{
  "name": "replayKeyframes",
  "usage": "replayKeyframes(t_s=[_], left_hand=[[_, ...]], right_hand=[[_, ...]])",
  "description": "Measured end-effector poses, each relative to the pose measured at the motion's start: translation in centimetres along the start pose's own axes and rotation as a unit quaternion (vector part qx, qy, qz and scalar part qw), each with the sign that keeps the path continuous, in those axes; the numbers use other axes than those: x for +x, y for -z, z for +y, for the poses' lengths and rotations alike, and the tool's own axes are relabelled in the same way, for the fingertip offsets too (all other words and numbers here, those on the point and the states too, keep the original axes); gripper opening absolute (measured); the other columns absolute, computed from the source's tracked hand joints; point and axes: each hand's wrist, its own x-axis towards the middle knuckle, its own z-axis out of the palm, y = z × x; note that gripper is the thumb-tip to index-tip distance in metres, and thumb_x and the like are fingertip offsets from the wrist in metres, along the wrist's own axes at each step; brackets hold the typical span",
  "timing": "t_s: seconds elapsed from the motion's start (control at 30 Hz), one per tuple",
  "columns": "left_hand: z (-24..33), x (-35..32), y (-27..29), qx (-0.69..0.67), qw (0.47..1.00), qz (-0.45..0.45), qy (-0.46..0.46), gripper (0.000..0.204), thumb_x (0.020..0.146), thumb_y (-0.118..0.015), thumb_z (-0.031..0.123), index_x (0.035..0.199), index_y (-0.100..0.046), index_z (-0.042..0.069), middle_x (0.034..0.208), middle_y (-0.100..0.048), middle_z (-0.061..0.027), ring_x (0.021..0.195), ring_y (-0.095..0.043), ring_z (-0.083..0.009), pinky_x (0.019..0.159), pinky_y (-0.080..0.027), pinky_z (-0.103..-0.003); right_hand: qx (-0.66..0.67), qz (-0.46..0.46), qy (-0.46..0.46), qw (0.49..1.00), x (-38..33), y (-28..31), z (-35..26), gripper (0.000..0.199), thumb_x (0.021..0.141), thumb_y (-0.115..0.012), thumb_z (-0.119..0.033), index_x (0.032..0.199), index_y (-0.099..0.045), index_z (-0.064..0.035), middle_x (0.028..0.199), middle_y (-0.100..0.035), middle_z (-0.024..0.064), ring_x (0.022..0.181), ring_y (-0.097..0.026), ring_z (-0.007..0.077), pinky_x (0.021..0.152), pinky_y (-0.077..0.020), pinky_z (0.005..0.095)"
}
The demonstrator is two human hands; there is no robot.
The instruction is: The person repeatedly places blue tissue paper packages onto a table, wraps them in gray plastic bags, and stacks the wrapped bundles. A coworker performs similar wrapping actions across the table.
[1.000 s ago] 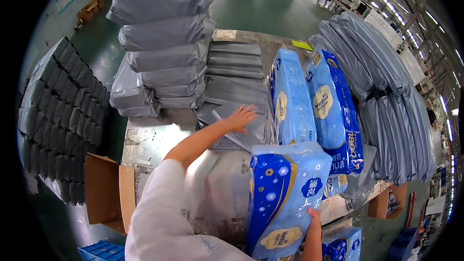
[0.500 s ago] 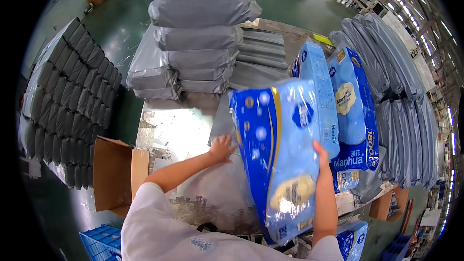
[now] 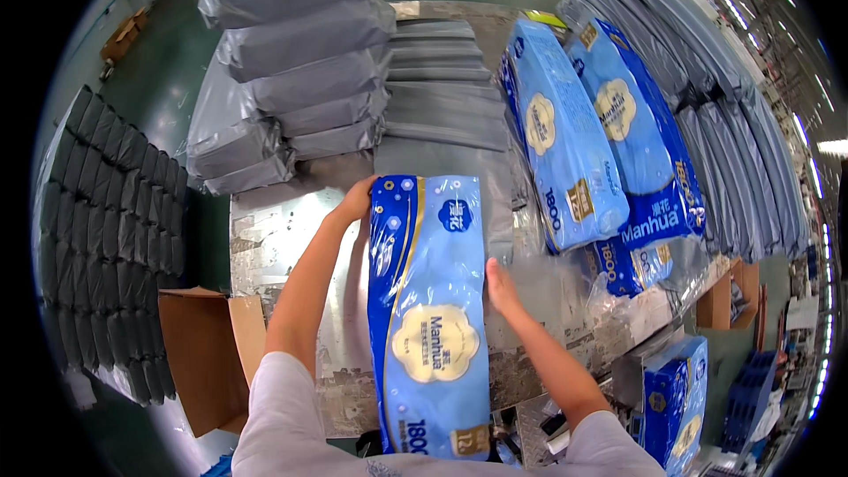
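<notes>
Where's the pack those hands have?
In the head view, the blue pack is lower centre, between the left hand at its far left corner and the right hand at its right edge.

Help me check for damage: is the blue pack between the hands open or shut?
Apparently shut: the blue pack shows no tear on its upper face between the left hand and right hand; its underside is hidden.

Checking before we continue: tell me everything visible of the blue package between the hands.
The package is long and boxy, light blue with a dark-blue, gold-edged left band and a cream scalloped emblem. Its glossy wrap looks like plastic film. It points away from the person over the worktable; the left hand touches its far-left corner, the right hand its right side.
</notes>
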Motion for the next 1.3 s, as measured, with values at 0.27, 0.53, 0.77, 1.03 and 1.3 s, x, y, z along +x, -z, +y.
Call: replayKeyframes(t_s=[0.27, 0.53, 0.77, 1.03, 1.3], left_hand=[[4.9, -6.5, -5.2, 0.033, 0.997, -0.073, -0.017, 0.048, 0.066, -0.067, 0.0, 0.111, -0.052, 0.007, 0.114, -0.049, -0.0128, 0.106, -0.047, -0.0281, 0.091, -0.038, -0.032], [4.8, -4.1, -5.7, 0.481, 0.858, 0.047, -0.172, 0.035, 0.063, -0.059, 0.011, 0.097, -0.049, 0.008, 0.094, -0.053, -0.0097, 0.096, -0.048, -0.0241, 0.08, -0.036, -0.033], [6.2, -7.1, -7.3, 0.205, 0.953, 0.223, -0.01, 0.021, 0.072, -0.046, 0.001, 0.092, -0.043, 0.005, 0.076, -0.055, -0.0238, 0.072, -0.051, -0.0435, 0.063, -0.04, -0.049], [6.2, -5.3, -8.1, 0.334, 0.915, 0.096, 0.204, 0.02, 0.079, -0.043, 0.021, 0.092, -0.048, 0.005, 0.075, -0.06, -0.0208, 0.074, -0.059, -0.0372, 0.063, -0.046, -0.044], [5.9, -15.8, -7.7, 0.47, 0.856, -0.164, 0.14, 0.019, 0.075, -0.047, 0.021, 0.075, -0.065, 0.013, 0.081, -0.064, -0.011, 0.073, -0.063, -0.0282, 0.061, -0.049, -0.039]], right_hand=[[-0.548, 0.002, 0.28, 0.789, 9.4, 4.9, 2.0, 0.015, 0.075, -0.048, -0.008, 0.087, -0.055, -0.0029, 0.093, -0.053, 0.0084, 0.088, -0.053, 0.0255, 0.068, -0.0483, 0.032], [-0.151, 0.132, 0.144, 0.969, 11.2, 4.9, 0.2, 0.014, 0.072, -0.058, -0.018, 0.071, -0.059, -0.0044, 0.066, -0.059, 0.0156, 0.067, -0.058, 0.0305, 0.058, -0.0435, 0.0371], [-0.021, 0.209, 0.283, 0.936, 4.2, 4.5, 0.0, 0.01, 0.078, -0.054, -0.009, 0.078, -0.052, 0.0002, 0.079, -0.06, 0.0135, 0.066, -0.057, 0.0281, 0.061, -0.0442, 0.0361], [-0.225, 0.196, 0.087, 0.95, 8.9, 2.5, 2.9, 0.013, 0.074, -0.055, -0.011, 0.08, -0.058, 0.0, 0.087, -0.061, 0.017, 0.082, -0.06, 0.0329, 0.065, -0.0477, 0.0375], [-0.542, -0.217, 0.077, 0.808, -0.1, 2.7, 1.7, 0.022, 0.07, -0.058, -0.027, 0.081, -0.065, -0.0099, 0.088, -0.064, 0.012, 0.08, -0.062, 0.0279, 0.064, -0.0493, 0.0401]])
